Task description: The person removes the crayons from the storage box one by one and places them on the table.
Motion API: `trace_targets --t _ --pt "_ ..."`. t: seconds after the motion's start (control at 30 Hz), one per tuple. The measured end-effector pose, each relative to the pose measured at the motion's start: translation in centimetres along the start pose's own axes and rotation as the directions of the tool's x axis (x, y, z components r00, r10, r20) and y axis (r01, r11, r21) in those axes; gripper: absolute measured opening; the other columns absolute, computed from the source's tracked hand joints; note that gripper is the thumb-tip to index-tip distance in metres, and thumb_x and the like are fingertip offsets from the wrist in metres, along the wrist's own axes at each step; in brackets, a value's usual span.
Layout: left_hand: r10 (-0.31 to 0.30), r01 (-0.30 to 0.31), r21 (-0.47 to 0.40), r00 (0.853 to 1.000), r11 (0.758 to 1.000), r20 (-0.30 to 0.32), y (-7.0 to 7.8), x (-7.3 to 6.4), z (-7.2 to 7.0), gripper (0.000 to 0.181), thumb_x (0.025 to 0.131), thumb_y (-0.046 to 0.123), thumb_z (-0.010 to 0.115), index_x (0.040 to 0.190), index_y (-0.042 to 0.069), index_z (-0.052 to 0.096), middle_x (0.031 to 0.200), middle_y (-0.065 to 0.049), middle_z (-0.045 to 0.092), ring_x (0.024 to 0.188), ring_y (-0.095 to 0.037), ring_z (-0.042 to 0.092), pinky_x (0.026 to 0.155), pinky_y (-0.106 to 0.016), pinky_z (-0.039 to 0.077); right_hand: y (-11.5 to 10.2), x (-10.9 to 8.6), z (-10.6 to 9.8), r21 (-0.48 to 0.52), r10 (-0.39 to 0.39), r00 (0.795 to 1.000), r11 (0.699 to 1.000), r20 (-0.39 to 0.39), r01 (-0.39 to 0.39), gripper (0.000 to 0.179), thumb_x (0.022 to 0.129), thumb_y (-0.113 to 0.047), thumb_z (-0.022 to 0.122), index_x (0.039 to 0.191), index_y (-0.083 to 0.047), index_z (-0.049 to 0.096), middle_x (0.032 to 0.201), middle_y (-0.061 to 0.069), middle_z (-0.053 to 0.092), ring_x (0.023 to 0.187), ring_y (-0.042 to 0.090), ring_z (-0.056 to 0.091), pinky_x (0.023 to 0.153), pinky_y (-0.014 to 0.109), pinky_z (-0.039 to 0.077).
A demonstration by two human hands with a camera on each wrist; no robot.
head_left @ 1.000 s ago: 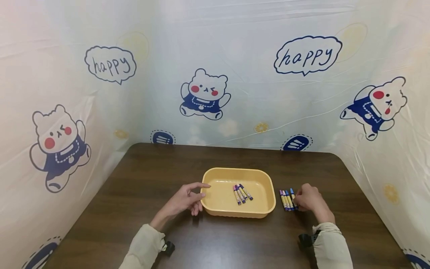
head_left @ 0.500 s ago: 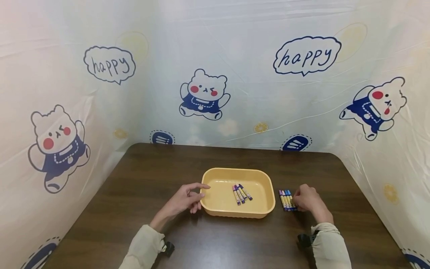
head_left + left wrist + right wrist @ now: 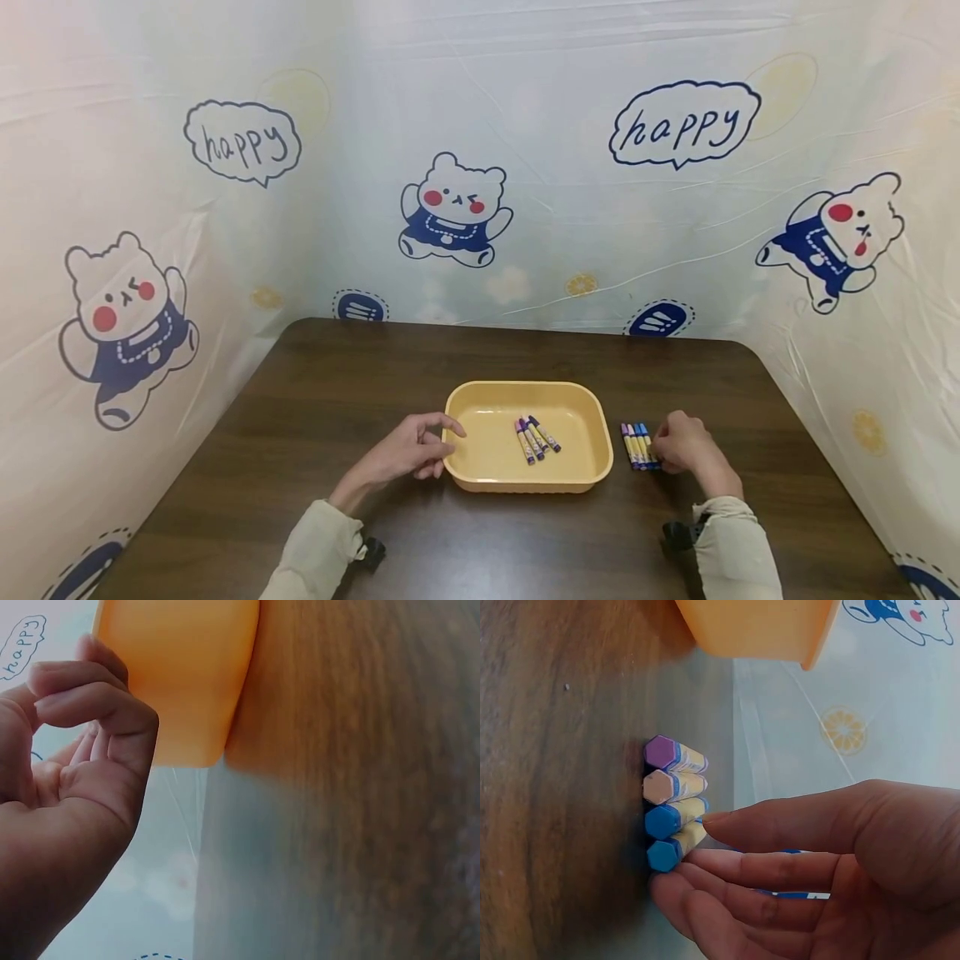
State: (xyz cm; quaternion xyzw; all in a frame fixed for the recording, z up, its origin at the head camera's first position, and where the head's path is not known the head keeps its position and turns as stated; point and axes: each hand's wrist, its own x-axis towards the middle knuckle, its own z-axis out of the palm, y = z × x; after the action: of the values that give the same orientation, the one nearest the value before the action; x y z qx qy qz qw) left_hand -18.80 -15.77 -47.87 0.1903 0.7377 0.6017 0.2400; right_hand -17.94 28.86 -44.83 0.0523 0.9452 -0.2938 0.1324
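Note:
My left hand (image 3: 401,454) pinches the left rim of a yellow plastic tray (image 3: 487,454), index finger over the edge and thumb outside. Several crayons (image 3: 537,439) in paper wrappers lie close together inside the tray. To its right, my right hand (image 3: 693,450) is at a row of crayons on the table. In the right wrist view the row runs from a purple crayon (image 3: 660,752) through a peach crayon (image 3: 658,787) and a blue crayon (image 3: 662,822) to a lighter blue crayon (image 3: 664,856). Thumb and fingers hold this last one, side by side with its neighbour.
The dark wooden table (image 3: 360,358) has rounded far corners. A pale curtain (image 3: 555,208) printed with bears surrounds it on the back and both sides. A dark strap device (image 3: 678,536) sits at the right wrist, another (image 3: 371,552) at the left.
The tray has shifted slightly toward me and left with my left hand. My right hand has brought the end blue crayon in against the row.

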Motion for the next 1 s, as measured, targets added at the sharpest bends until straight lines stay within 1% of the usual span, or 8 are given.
trace_targets --t 0.1,0.2,0.37,0.47,0.57,0.77,0.93,1.0 --pt "0.014 -0.014 -0.013 1.000 1.000 0.018 -0.2 0.0 0.0 0.035 0.098 0.009 0.062 0.130 -0.005 0.055 0.065 -0.007 0.064 0.047 -0.012 0.050 0.045 -0.020 0.041 -0.1 -0.1 -0.2 -0.021 -0.016 0.998 1.000 -0.062 0.015 0.007 0.084 -0.003 0.062 0.080 0.000 0.066 0.070 0.008 0.062 0.061 0.018 0.061 0.055 0.032 0.053" --pt "0.014 -0.014 -0.011 1.000 1.000 0.003 -0.3 -0.2 0.0 0.040 0.098 0.013 0.063 0.134 -0.002 0.055 0.067 -0.010 0.064 0.049 -0.014 0.052 0.046 -0.020 0.044 -0.8 -0.2 -0.3 -0.033 -0.064 0.975 0.998 -0.214 0.059 0.012 0.089 -0.007 0.063 0.091 0.003 0.069 0.078 0.013 0.066 0.067 0.023 0.061 0.058 0.037 0.053" --pt "0.022 -0.020 0.033 0.998 0.999 -0.066 -0.2 -0.5 -0.1 0.046 0.096 0.010 0.066 0.140 0.001 0.053 0.070 -0.015 0.064 0.051 -0.016 0.053 0.048 -0.022 0.048 -3.1 -0.3 0.2 -0.056 -0.200 0.864 0.979 -0.463 0.197 0.014 0.092 -0.009 0.065 0.097 0.002 0.071 0.089 0.017 0.070 0.077 0.028 0.065 0.068 0.046 0.056" --pt "0.032 -0.028 0.035 0.992 0.999 -0.119 -0.2 -0.2 0.0 0.060 0.094 0.007 0.068 0.149 0.008 0.043 0.070 -0.016 0.064 0.052 -0.018 0.054 0.048 -0.024 0.049 -4.5 -0.5 0.9 -0.081 -0.273 0.810 0.959 -0.519 0.272 0.011 0.091 -0.009 0.066 0.095 -0.001 0.072 0.085 0.014 0.071 0.077 0.027 0.067 0.068 0.046 0.056" --pt "0.027 -0.025 0.013 0.985 1.000 -0.168 -0.2 0.0 0.1 0.075 0.092 0.004 0.070 0.155 0.014 0.031 0.070 -0.015 0.064 0.052 -0.019 0.055 0.048 -0.024 0.048 -5.8 -0.6 1.8 -0.100 -0.331 0.781 0.939 -0.530 0.330 0.008 0.090 -0.009 0.068 0.093 -0.003 0.073 0.084 0.012 0.071 0.076 0.025 0.068 0.068 0.045 0.057" --pt "-0.004 0.002 -0.011 0.986 1.000 -0.164 0.0 0.1 0.1 0.076 0.092 0.006 0.070 0.156 0.014 0.028 0.071 -0.014 0.065 0.053 -0.019 0.055 0.049 -0.024 0.048 -7.6 -0.7 3.3 -0.112 -0.409 0.769 0.905 -0.492 0.410 0.007 0.089 -0.006 0.071 0.095 -0.002 0.073 0.085 0.009 0.069 0.075 0.021 0.065 0.065 0.037 0.057" --pt "0.002 -0.003 -0.009 0.993 1.000 -0.116 -0.2 0.0 0.0 0.076 0.092 0.006 0.070 0.156 0.013 0.030 0.069 -0.012 0.064 0.052 -0.017 0.054 0.048 -0.022 0.048 -8.7 -0.9 4.8 -0.118 -0.472 0.789 0.877 -0.393 0.466 0.010 0.087 -0.003 0.073 0.097 -0.001 0.073 0.086 0.006 0.069 0.076 0.017 0.063 0.064 0.032 0.056" --pt "0.009 -0.010 -0.009 0.995 1.000 -0.095 -0.2 0.0 0.0 0.076 0.092 0.007 0.071 0.156 0.013 0.030 0.069 -0.011 0.064 0.051 -0.017 0.054 0.048 -0.022 0.048 -9.2 -1.0 5.5 -0.114 -0.479 0.814 0.876 -0.329 0.469 0.012 0.086 -0.003 0.073 0.098 -0.002 0.073 0.085 0.004 0.068 0.076 0.014 0.062 0.065 0.030 0.056"
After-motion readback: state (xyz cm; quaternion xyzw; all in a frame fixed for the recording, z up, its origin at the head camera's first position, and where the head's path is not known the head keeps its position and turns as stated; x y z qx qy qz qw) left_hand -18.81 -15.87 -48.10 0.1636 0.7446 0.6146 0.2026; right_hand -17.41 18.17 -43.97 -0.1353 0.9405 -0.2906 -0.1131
